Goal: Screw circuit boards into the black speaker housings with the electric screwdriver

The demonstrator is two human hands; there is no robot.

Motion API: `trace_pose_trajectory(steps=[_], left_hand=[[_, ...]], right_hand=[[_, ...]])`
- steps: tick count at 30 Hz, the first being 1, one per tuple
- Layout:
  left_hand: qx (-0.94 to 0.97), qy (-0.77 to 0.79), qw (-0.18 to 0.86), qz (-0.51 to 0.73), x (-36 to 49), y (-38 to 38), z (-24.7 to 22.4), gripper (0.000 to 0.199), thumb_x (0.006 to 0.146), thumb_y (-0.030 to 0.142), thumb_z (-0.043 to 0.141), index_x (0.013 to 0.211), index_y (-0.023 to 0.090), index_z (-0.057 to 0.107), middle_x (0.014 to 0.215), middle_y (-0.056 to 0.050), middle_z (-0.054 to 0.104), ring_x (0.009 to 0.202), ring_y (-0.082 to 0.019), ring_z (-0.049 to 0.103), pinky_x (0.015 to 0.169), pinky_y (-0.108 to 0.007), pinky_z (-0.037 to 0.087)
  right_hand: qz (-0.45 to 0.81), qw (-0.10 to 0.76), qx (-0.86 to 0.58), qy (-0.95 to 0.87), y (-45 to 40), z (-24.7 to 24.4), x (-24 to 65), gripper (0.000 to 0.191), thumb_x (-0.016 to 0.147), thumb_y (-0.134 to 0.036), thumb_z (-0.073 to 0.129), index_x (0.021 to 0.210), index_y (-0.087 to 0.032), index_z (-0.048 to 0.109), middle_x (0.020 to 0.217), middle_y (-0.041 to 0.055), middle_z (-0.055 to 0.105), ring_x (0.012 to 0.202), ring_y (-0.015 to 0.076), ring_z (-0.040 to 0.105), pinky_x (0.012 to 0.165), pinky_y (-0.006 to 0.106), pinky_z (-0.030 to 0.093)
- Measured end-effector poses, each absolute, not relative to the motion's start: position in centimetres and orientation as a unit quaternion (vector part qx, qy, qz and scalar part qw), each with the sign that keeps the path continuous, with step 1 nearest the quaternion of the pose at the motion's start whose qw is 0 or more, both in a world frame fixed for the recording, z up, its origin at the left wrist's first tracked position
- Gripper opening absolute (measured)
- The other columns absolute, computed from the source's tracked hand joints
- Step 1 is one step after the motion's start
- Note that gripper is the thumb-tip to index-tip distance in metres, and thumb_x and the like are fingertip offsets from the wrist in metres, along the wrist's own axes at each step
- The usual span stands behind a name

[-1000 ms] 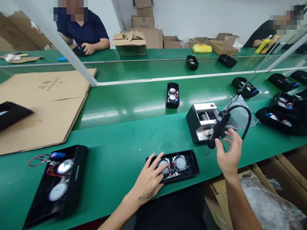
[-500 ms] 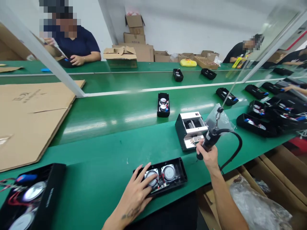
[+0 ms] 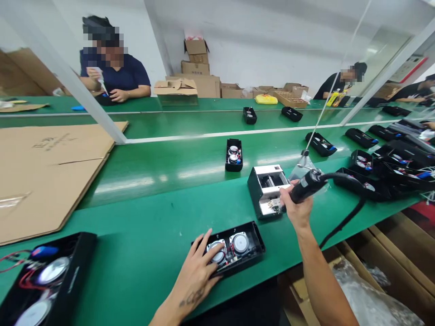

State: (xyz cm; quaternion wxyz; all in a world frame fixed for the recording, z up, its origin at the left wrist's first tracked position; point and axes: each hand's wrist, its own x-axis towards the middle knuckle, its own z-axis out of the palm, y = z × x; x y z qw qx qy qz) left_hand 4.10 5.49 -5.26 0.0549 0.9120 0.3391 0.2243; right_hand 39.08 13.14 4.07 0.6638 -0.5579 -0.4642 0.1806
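Note:
A black speaker case (image 3: 256, 256) with two round speakers (image 3: 241, 243) and red wires lies on the green bench. My left hand (image 3: 199, 267) grips its left end, fingers spread over the left speaker and thumb along the near wall. My right hand (image 3: 297, 208) is wrapped round a black electric screwdriver (image 3: 307, 184), which hangs from a cord and trails a thick black cable. The screwdriver is tilted, its lower end at the front of a black-and-silver screw feeder (image 3: 272, 188). The hand hides the bit.
Another open speaker case (image 3: 73, 267) stands at the near left, beside flat cardboard (image 3: 50, 176). One more case (image 3: 234, 155) sits beyond the feeder. Several cases (image 3: 384, 165) crowd the right. Open cartons (image 3: 401, 253) are below the bench edge. Co-workers (image 3: 117, 74) sit across.
My right hand has tipped the screwdriver flatter and brought its lower end to the screw feeder's front. My left hand stays on the speaker case. The view has shifted slightly.

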Motion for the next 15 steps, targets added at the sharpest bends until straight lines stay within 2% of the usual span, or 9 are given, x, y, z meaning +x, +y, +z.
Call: trace_pose_trajectory(steps=[4,7,11,15], left_hand=[[0.910,0.343,0.064,0.223,4.3,5.7,-5.4,0.031,0.080,0.052,0.093,0.081,0.025,0.077,0.137,0.002,0.075,0.154,-0.041,0.045,0.130,-0.060,0.032],[0.910,0.351,0.074,0.206,4.9,5.9,-5.1,0.027,0.082,0.050,0.092,0.082,0.026,0.079,0.134,0.000,0.076,0.152,-0.041,0.047,0.129,-0.062,0.035],[0.912,0.356,0.090,0.185,5.8,6.2,-4.5,0.023,0.083,0.047,0.092,0.085,0.026,0.082,0.135,-0.002,0.075,0.154,-0.042,0.044,0.128,-0.065,0.035],[0.914,0.353,0.093,0.177,6.0,6.0,-4.5,0.021,0.083,0.045,0.092,0.088,0.026,0.083,0.138,-0.002,0.074,0.156,-0.042,0.041,0.130,-0.066,0.033]], right_hand=[[0.276,0.602,-0.573,-0.482,11.0,4.3,38.4,0.039,0.082,-0.035,0.088,0.108,-0.020,0.064,0.064,-0.0078,0.063,0.047,0.0130,0.055,0.053,0.031,0.049],[0.328,0.632,-0.519,-0.473,8.4,5.0,36.7,0.037,0.088,-0.031,0.085,0.117,-0.024,0.062,0.064,-0.0098,0.061,0.044,0.0118,0.053,0.048,0.029,0.047],[0.378,0.691,-0.370,-0.492,5.3,5.5,32.8,0.042,0.099,-0.028,0.074,0.135,-0.035,0.053,0.064,-0.0113,0.055,0.044,0.0127,0.050,0.045,0.028,0.044],[0.415,0.668,-0.295,-0.543,4.0,4.4,28.4,0.041,0.106,-0.034,0.062,0.142,-0.040,0.043,0.063,-0.0106,0.050,0.043,0.0142,0.048,0.044,0.029,0.042]])
